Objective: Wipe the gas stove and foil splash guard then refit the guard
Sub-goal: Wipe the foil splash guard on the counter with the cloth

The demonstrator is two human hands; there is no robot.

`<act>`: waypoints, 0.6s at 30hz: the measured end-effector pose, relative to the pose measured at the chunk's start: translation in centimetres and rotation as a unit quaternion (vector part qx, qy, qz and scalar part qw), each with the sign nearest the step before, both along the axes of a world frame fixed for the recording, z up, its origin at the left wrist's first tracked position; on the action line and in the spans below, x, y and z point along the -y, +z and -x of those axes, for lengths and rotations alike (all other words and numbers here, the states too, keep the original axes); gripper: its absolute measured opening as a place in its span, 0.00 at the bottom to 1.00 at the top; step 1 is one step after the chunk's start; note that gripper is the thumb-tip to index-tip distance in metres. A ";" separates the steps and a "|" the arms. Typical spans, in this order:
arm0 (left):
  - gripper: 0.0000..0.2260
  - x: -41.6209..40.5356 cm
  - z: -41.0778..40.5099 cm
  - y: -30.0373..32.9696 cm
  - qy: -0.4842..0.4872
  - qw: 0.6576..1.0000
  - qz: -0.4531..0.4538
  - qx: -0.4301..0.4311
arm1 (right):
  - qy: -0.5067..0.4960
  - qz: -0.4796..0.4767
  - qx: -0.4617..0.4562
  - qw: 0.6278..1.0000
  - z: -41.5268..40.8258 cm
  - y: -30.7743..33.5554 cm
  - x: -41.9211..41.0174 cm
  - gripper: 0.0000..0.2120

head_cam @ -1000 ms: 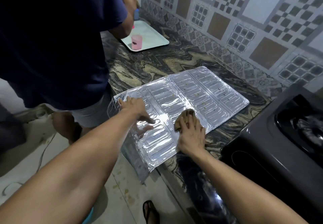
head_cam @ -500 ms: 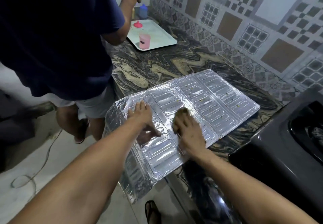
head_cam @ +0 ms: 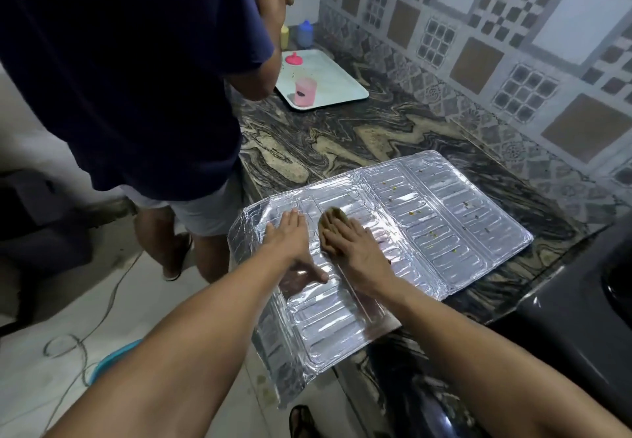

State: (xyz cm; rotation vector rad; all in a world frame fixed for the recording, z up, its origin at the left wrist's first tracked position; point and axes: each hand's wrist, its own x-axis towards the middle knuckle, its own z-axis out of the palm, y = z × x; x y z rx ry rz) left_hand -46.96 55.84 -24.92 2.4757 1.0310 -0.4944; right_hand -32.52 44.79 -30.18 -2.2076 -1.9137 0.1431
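Nearest, the foil splash guard (head_cam: 393, 225) lies opened flat on the marbled counter (head_cam: 342, 140), its near-left panel overhanging the counter edge and sagging toward the floor. Left hand (head_cam: 290, 242): spread flat with the fingers wide, palm down on the guard, holding nothing, pinning the sheet. Right hand (head_cam: 352, 246), just beside the left: pressed down on a brown cloth (head_cam: 333, 215) that shows beyond its fingertips, resting on the foil.

Handling assessment: the guard appears thin, light and easily creased; the drooping panel suggests it will not carry its own weight. The embossed ribs give some stiffness, but the fold lines are likely weak points. The surface looks slick, so it could slide under a wiping stroke unless pinned. For lifting, both hands at opposite edges seems safest, not a single corner.

Right of the right hand, the panels carry small food specks, not yet wiped. Further right sits the dark gas stove (head_cam: 564, 318). Beyond both hands, a second person (head_cam: 136, 78) stands at a white tray (head_cam: 342, 85).
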 end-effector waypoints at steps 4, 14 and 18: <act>0.67 -0.3 0.4 -0.7 0.006 1.000 0.001 0.017 | -0.072 0.007 -0.035 0.997 -3.9 0.5 -1.7 0.24; 0.66 -0.3 -0.1 0.2 -0.004 1.000 -0.022 -0.012 | 0.028 0.014 -0.018 0.999 -3.9 0.4 -5.6 0.26; 0.66 -0.4 -0.1 0.4 -0.016 0.999 -0.039 -0.025 | -0.078 -0.021 0.009 0.997 -6.9 1.7 -6.1 0.23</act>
